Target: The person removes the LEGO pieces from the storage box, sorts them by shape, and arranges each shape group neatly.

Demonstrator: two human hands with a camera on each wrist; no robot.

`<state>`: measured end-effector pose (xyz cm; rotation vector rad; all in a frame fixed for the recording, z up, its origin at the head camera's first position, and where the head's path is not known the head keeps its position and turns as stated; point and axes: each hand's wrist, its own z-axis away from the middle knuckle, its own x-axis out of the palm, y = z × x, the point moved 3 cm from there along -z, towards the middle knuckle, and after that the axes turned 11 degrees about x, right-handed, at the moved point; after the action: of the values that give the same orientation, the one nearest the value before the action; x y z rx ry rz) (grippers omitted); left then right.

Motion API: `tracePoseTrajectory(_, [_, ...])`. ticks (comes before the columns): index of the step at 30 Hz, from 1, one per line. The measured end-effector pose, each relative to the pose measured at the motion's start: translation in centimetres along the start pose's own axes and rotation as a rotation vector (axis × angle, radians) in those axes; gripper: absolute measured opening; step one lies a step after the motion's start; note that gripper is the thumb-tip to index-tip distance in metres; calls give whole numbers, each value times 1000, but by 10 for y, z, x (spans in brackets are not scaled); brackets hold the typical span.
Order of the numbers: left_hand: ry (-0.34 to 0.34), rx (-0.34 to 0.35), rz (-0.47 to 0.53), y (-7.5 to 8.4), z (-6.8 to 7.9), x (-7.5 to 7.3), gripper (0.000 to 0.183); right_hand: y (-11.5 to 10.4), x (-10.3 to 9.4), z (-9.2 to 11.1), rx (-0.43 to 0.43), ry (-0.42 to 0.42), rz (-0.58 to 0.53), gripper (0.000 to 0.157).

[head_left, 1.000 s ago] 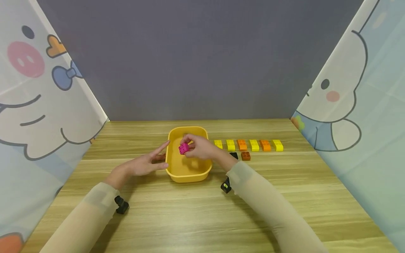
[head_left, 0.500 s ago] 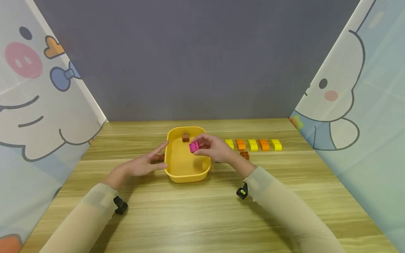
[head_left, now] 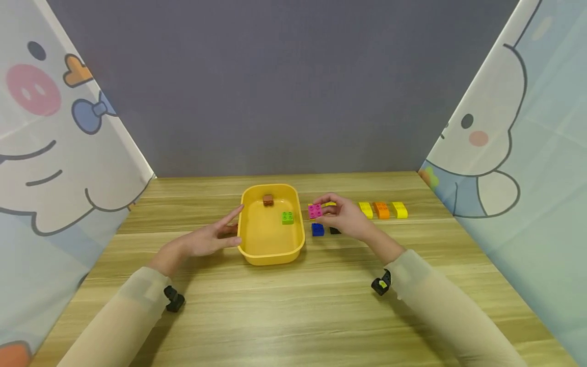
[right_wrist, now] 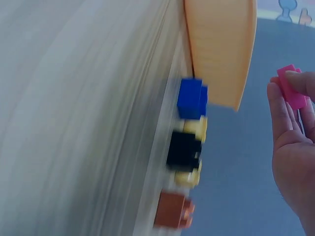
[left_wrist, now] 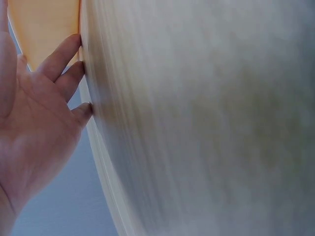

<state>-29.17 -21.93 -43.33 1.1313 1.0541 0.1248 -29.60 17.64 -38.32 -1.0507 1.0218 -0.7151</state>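
My right hand (head_left: 344, 216) pinches a pink toy brick (head_left: 315, 211) between thumb and fingers, just right of the yellow bin (head_left: 270, 260). In the right wrist view the pink brick (right_wrist: 292, 87) shows raised above the row of blocks. My left hand (head_left: 208, 239) rests with spread, extended fingers against the bin's left side. The left wrist view shows its fingertips (left_wrist: 74, 42) at the tabletop beside the bin's wall (left_wrist: 44, 24). Inside the bin lie a brown brick (head_left: 268, 200) at the back and a green brick (head_left: 287, 218) near the right wall.
Right of the bin, a back row holds yellow bricks (head_left: 399, 210) and an orange brick (head_left: 381, 210), partly hidden by my right hand. In front of it sit a blue brick (head_left: 318, 230), a black brick (right_wrist: 184, 151) and a brown brick (right_wrist: 172, 210). A grey panel (head_left: 289, 92) stands behind the table.
My right hand has carried the pink brick rightward out of the bin to above the brick rows. The green and brown bricks in the bin are now uncovered. My left hand stays put.
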Motion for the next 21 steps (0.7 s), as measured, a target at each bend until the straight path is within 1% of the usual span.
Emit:
tracePoseTrajectory(4, [3,-8,-4,1,1,-1,98,10,-20,9,34,50,29,41])
tracePoseTrajectory(7, [-3,0,-11,1,0,0,99,19,-35,15,32,99,77,41])
tracePoseTrajectory(12, [0,-6,-6,1,0,0,99,33,-55,24,14,187,201,39])
tracePoseTrajectory(16, [-1,0,-1,1,0,1,98,45,-70,29,15,238,248,38])
tracePoseTrajectory(18, [-2,0,10,1,0,1,99,50,-78,32,29,251,257,39])
tracePoseTrajectory(21, [0,-7,22,1,0,2,98,59,-88,39,79,266,263,41])
